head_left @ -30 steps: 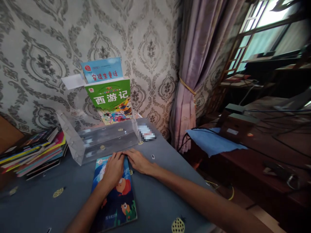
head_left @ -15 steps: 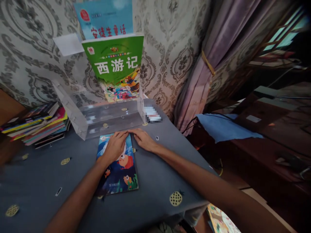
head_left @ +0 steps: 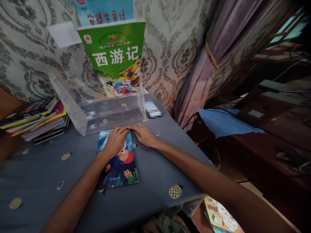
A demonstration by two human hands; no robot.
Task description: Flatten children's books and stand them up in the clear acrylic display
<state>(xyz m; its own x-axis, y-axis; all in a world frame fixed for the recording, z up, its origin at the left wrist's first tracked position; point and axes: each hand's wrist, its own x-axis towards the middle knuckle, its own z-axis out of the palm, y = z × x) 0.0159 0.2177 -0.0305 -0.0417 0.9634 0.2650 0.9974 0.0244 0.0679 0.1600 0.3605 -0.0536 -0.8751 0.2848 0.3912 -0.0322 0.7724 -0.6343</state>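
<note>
A thin picture book (head_left: 119, 173) with a dark blue cover and orange fish lies flat on the table. My left hand (head_left: 115, 141) rests over its upper part, palm down with fingers stretched out, hiding some of the cover. At the book's top right corner is my right hand (head_left: 143, 136), its fingers bent together and the tips at the corner, meeting the left fingertips. Just beyond both hands stands a clear acrylic book rack (head_left: 84, 124). A green book (head_left: 115, 58) stands upright in it, with a light blue book (head_left: 107, 13) behind.
The table (head_left: 41, 174) has a grey cloth with pineapple prints. To the left is a stack of books (head_left: 46, 119). A blurred-out small item (head_left: 153, 110) lies right of the rack. A tied curtain (head_left: 194, 84) hangs at the right, and more books (head_left: 220, 215) lie below the table edge.
The camera view has tilted slightly downward, so the far things sit higher in the picture. Both hands stay at the picture book's top, almost unmoved on it.
</note>
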